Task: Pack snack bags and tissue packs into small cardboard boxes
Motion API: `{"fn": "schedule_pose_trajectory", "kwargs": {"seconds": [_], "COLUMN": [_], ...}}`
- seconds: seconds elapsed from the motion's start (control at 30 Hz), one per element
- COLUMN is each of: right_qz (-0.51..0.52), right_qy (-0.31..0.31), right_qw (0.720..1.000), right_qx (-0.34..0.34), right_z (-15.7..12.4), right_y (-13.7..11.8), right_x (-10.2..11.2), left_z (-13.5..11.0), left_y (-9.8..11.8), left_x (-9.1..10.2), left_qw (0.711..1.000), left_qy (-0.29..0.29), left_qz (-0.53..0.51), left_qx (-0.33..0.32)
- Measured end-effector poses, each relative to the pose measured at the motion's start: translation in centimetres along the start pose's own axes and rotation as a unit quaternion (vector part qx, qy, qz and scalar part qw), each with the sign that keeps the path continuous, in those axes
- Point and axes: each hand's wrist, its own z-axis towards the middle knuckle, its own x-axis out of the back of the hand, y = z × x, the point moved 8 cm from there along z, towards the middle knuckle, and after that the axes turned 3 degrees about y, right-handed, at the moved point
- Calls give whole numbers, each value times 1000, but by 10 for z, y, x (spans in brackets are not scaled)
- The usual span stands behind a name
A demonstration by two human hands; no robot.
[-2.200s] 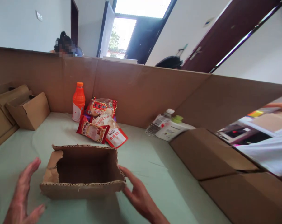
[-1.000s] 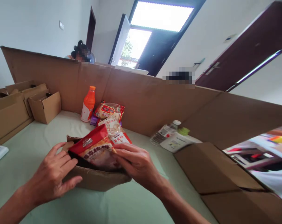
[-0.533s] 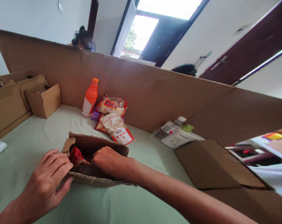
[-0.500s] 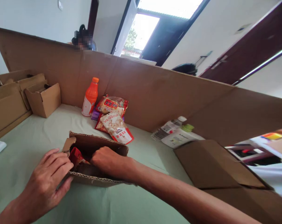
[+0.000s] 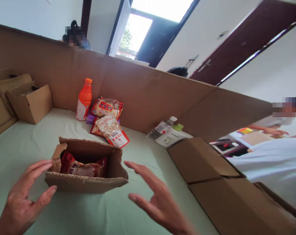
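A small open cardboard box (image 5: 86, 185) stands on the green cloth before me. Inside it lies a red snack packet (image 5: 84, 169), its lower part hidden by the near wall. My left hand (image 5: 27, 194) is beside the box's left end, thumb and fingers apart, the fingertips at or close to the cardboard. Off the right end, my right hand (image 5: 154, 195) is open and holds nothing. Behind the box lie a nut pouch (image 5: 111, 129) and a red-and-clear snack bag (image 5: 108, 107), with an orange drink bottle (image 5: 84, 99) upright beside them.
Cardboard boxes (image 5: 41, 102) stand at the left. A clear plastic bottle (image 5: 160, 129) and a white bottle with a green cap (image 5: 172, 138) lean near the cardboard back wall (image 5: 138, 94). Larger closed boxes (image 5: 202, 160) line the right. Another person (image 5: 265, 160) is at the far right.
My right hand has come out of the box and opened to its right. My left hand has loosened from the left end. The view has shifted right.
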Motion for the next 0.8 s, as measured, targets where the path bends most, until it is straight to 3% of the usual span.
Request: {"fn": "schedule_pose_trajectory", "kwargs": {"seconds": [0.13,0.23,0.37,0.5,0.63,0.8], "right_qz": [23,53,45,15,55,46], "right_qy": [24,67,93,118,21,-66], "right_qw": [999,995,994,993,996,990], "right_qx": [29,43,19,10,69,119], "right_z": [-5,0,7,30,45,23], "right_y": [-9,-12,-3,11,10,5], "right_x": [-41,-52,-44,-29,-48,-70], "left_z": [3,6,14,25,28,24], "left_y": [-7,-11,-10,6,16,9], "left_x": [-13,-16,-17,-17,-16,-33], "left_qw": [996,992,992,997,994,996], "left_qy": [-4,12,23,44,64,-12], "left_qz": [-11,-1,15,49,84,63], "left_qx": [83,126,125,37,-24,-54]}}
